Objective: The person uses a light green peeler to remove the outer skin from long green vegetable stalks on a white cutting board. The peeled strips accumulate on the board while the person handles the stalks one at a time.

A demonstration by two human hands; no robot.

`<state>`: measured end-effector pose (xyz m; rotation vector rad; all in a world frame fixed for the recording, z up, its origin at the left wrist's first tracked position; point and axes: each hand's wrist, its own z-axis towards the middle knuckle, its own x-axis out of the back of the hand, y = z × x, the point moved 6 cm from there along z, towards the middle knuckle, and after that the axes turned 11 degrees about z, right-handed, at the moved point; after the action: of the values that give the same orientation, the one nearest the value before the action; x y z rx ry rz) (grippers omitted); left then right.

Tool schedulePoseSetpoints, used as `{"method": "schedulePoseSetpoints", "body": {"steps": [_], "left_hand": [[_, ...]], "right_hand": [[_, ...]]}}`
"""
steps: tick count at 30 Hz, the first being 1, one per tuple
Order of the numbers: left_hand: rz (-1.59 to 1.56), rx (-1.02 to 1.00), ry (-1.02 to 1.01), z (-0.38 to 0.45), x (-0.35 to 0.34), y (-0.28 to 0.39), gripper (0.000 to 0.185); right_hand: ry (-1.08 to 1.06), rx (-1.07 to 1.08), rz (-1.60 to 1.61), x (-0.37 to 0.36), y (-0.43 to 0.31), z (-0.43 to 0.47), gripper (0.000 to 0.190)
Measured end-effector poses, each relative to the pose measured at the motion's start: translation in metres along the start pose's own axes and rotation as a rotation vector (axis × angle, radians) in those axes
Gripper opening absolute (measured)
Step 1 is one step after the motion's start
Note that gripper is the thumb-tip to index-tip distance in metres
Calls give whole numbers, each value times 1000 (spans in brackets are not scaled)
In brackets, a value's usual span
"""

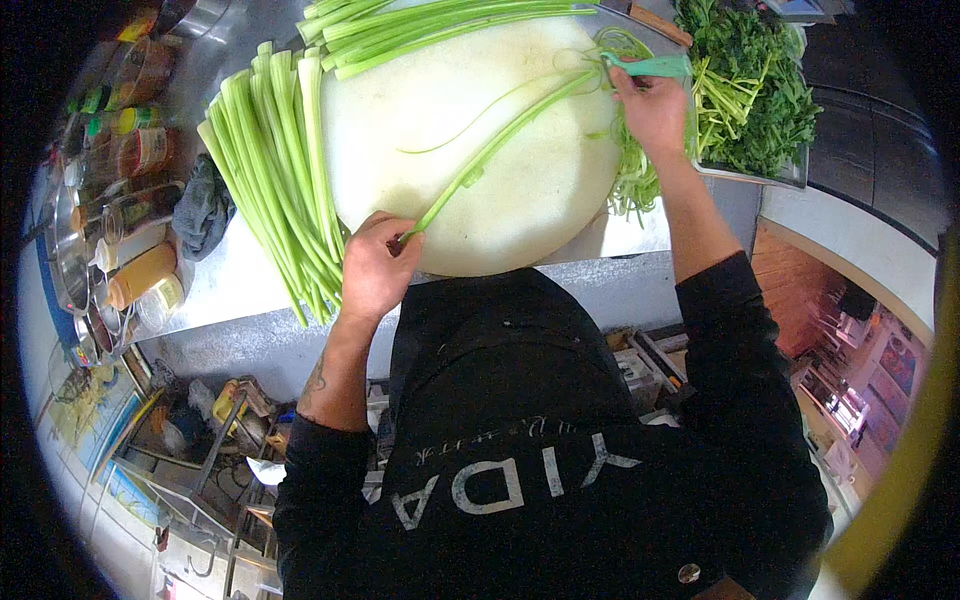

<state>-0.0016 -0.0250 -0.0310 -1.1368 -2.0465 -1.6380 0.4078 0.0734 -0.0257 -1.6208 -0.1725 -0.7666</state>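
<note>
My left hand [381, 259] pinches the near end of a single celery stalk [499, 146], which runs diagonally over a round white cutting board [450, 105]. At the stalk's far end, my right hand [651, 105] grips a green-handled peeler [649, 66]. The peeler's blade is too small to make out clearly. One thin strip of peel [465, 135] curls across the board beside the stalk. A heap of stringy green peelings [634, 176] hangs at the board's right edge, below my right hand. Left of the board lies a bunch of celery stalks [270, 165].
More celery stalks [420, 34] lie along the board's far edge. A clear tray [750, 177] of leafy greens [765, 97] stands at the right. Squeeze bottles [142, 274] and jars [142, 150] line the left, near a dark cloth [202, 206]. The metal counter's front edge [240, 321] passes before me.
</note>
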Motion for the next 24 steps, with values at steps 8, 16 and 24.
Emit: {"method": "schedulePoseSetpoints", "body": {"steps": [8, 16, 24], "left_hand": [[6, 219, -133, 10, 8, -11, 27], [13, 262, -199, 15, 9, -11, 31], [-41, 282, -169, 12, 11, -5, 30]], "right_hand": [[-325, 93, 451, -87, -61, -134, 20], [-497, -18, 514, -160, -86, -188, 26], [-125, -174, 212, -59, -20, -25, 30]]}}
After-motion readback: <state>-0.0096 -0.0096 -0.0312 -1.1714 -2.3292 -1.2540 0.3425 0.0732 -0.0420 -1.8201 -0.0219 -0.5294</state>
